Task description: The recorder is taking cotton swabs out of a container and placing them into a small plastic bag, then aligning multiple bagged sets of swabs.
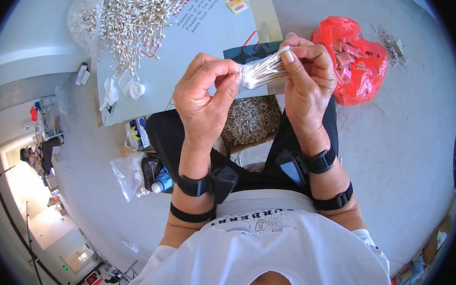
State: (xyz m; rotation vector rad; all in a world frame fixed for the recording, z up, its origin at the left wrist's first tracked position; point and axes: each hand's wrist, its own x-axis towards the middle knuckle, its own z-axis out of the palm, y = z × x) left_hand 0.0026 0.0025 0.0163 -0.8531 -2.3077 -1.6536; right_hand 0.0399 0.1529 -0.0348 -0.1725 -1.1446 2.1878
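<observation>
Between my hands, above the near table edge, is a clear plastic bag of cotton swabs. My left hand pinches the bag's left end between thumb and forefinger. At the other end, my right hand has its thumb and fingers closed on the bag near the swab tips. A big heap of loose cotton swabs covers the table's far left, partly in a clear plastic sack. Below my hands, between my legs, stands a box filled with many more swabs.
The pale table carries yellow packets and a white roll at its left edge. A red plastic bag with pink packs sits on the floor at right, beside scattered swabs. A blue bottle lies left of my legs.
</observation>
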